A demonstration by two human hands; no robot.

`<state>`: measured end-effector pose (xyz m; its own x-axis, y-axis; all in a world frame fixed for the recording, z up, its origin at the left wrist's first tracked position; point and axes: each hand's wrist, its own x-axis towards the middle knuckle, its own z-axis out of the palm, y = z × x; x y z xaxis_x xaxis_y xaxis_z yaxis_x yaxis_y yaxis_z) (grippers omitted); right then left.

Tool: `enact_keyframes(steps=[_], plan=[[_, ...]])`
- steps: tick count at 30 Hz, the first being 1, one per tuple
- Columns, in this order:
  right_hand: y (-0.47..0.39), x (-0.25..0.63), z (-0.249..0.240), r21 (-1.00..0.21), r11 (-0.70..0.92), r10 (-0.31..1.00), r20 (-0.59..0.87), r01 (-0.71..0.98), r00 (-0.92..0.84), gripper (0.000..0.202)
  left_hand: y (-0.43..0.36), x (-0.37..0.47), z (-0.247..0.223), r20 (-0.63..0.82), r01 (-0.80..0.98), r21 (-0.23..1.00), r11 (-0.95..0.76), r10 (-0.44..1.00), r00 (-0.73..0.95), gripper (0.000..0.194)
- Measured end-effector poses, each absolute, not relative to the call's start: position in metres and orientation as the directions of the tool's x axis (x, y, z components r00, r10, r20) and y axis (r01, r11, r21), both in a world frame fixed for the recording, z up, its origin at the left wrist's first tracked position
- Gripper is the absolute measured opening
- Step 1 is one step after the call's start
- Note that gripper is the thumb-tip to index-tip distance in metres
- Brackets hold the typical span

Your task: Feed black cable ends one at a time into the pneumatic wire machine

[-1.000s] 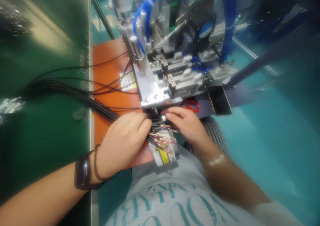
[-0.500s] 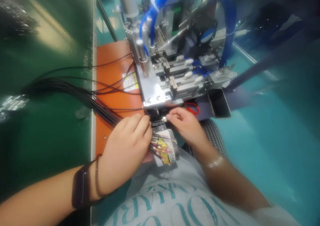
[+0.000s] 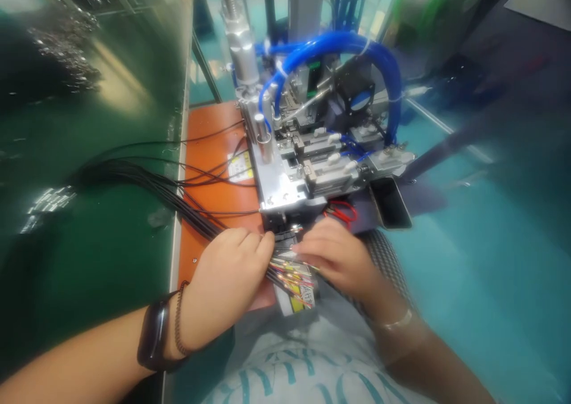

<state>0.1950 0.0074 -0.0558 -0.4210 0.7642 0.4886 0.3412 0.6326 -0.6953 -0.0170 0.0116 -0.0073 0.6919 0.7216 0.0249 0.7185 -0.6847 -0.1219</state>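
My left hand (image 3: 232,273) is closed around a bundle of black cables (image 3: 187,207) near their ends. Past my fingers, the stripped wire ends (image 3: 292,276) fan out in several colours over a white and yellow label (image 3: 297,303). My right hand (image 3: 334,252) has its fingers bent together at the upper edge of these wire ends; what its fingertips hold, if anything, I cannot make out. Just above both hands is the front of a metal machine (image 3: 285,193), with a small dark fixture (image 3: 285,240) between my hands.
An orange plate (image 3: 214,148) lies under the cables, left of the machine. Blue tubing (image 3: 330,41) arches over it. A phone (image 3: 390,202) and a red-handled tool (image 3: 343,212) lie to the right. A green surface (image 3: 111,255) extends to the left.
My right hand has moved down from the machine's front to the wire ends. The left hand keeps its grip on the cables. The camera view has shifted, showing more behind the machine.
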Motion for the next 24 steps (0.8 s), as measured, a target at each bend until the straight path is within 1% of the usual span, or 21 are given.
enact_keyframes(steps=[5, 8, 10, 15, 19, 22, 24], plan=[[0.010, 0.186, -0.058, -0.760, 0.497, 0.865, 0.398, 0.419, -0.305, 0.009, 0.020, -0.019, -0.011, 0.048, 0.750, -0.150, -0.644, 0.753, 0.656, 0.030], [0.009, 0.185, -0.060, -0.788, 0.424, 0.905, 0.352, 0.446, -0.239, 0.009, 0.020, -0.020, -0.012, 0.101, 0.738, -0.147, -0.658, 0.733, 0.673, 0.029], [0.009, 0.185, -0.061, -0.793, 0.396, 0.918, 0.324, 0.463, -0.229, 0.008, 0.019, -0.020, -0.013, 0.129, 0.713, -0.130, -0.689, 0.701, 0.701, 0.029], [0.010, 0.184, -0.061, -0.792, 0.396, 0.918, 0.324, 0.464, -0.230, 0.008, 0.021, -0.017, -0.017, 0.133, 0.673, -0.095, -0.733, 0.661, 0.739, 0.032], [0.010, 0.184, -0.059, -0.817, 0.372, 0.928, 0.324, 0.440, -0.183, 0.006, 0.025, -0.015, -0.020, 0.199, 0.654, -0.046, -0.755, 0.634, 0.747, 0.026], [0.007, 0.183, -0.055, -0.823, 0.393, 0.919, 0.367, 0.410, -0.146, 0.007, 0.023, -0.016, -0.021, 0.257, 0.664, 0.023, -0.748, 0.646, 0.719, 0.024], [0.005, 0.183, -0.052, -0.805, 0.434, 0.898, 0.420, 0.405, -0.128, 0.009, 0.020, -0.016, -0.022, 0.258, 0.682, 0.058, -0.729, 0.671, 0.695, 0.023]])
